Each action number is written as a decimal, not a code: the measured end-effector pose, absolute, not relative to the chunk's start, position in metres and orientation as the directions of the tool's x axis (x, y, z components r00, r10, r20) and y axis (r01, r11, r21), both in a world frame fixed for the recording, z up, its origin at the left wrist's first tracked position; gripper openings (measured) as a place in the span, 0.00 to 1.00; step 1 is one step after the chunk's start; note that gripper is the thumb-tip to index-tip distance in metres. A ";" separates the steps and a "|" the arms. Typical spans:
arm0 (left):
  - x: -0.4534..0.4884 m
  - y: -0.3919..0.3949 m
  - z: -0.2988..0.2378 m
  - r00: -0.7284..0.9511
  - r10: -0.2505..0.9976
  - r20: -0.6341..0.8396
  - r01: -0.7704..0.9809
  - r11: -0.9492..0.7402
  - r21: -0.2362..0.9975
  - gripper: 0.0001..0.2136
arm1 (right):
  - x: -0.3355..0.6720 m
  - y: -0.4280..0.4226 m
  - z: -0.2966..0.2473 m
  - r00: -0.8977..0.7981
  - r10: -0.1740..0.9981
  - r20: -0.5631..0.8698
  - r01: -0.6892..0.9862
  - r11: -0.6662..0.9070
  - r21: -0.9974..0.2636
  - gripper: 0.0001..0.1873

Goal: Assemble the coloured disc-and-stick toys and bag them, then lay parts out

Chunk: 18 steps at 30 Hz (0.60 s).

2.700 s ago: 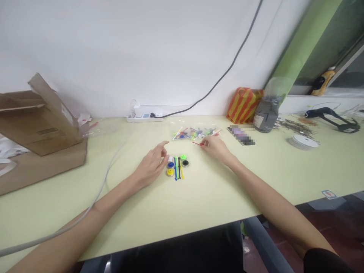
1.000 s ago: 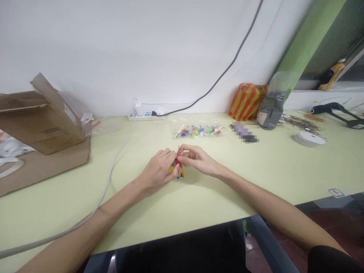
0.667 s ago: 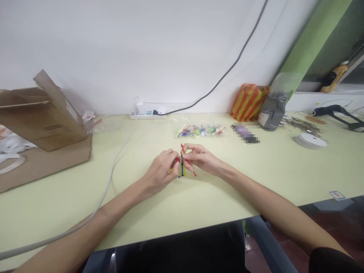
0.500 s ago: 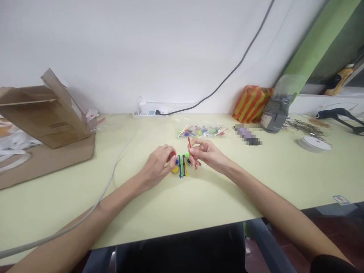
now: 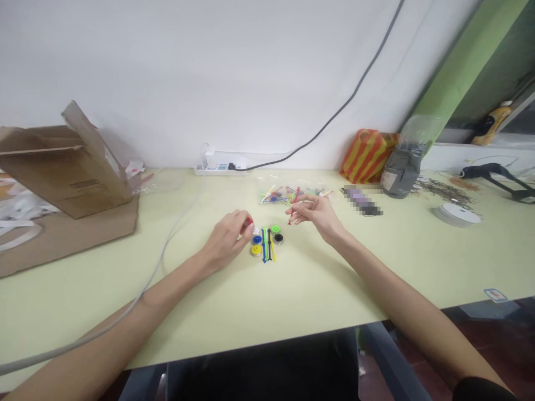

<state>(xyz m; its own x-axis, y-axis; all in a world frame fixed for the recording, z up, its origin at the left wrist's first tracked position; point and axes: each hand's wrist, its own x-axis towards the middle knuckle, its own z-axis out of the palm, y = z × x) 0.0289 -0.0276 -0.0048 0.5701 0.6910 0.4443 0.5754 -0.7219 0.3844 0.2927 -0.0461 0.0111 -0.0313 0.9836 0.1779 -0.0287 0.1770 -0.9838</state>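
Note:
My right hand (image 5: 315,216) pinches a slim red plastic arrow (image 5: 297,195) between thumb and fingers, held above the table. Fingers closed, my left hand (image 5: 228,236) grips a small red piece (image 5: 249,220), mostly hidden by the fingertips. Between and below the hands, several coloured arrows lie side by side, among them a blue arrow (image 5: 264,250) and a black arrow (image 5: 270,245). Around them sit small round pieces: a green one (image 5: 275,229), a black one (image 5: 278,238), a blue one (image 5: 257,239), a yellow one (image 5: 256,250) and a partly covered white one (image 5: 256,230).
Behind the hands lies a clear bag (image 5: 273,195) of coloured parts. A cardboard box (image 5: 71,178) stands left, near a grey cable (image 5: 163,262) crossing my left forearm. On the right are a blurred phone-like object (image 5: 361,200), a striped bag (image 5: 368,156) and a white spool (image 5: 457,214).
My right hand has moved up and to the right with the red arrow, uncovering the green and black round pieces. My left hand has shifted slightly left, still holding the red piece.

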 end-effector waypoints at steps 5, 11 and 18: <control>0.028 -0.028 -0.004 0.569 0.695 0.439 0.580 -0.718 0.385 0.09 | 0.293 -0.049 0.014 -0.056 0.985 0.166 0.040 0.169 -0.985 0.25; 0.029 -0.028 -0.004 0.575 0.689 0.441 0.575 -0.724 0.382 0.09 | 0.294 -0.047 0.011 -0.044 0.984 0.171 0.039 0.173 -0.984 0.23; 0.029 -0.027 -0.004 0.575 0.690 0.440 0.578 -0.723 0.378 0.10 | 0.295 -0.043 0.008 -0.020 0.991 0.135 -0.007 0.135 -0.991 0.21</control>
<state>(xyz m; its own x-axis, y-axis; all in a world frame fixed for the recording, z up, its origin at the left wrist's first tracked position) 0.0286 -0.0271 -0.0041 0.5753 0.6896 0.4398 0.5782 -0.7232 0.3777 0.2953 -0.0435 0.0081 -0.0199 0.9906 0.1352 -0.0066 0.1351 -0.9908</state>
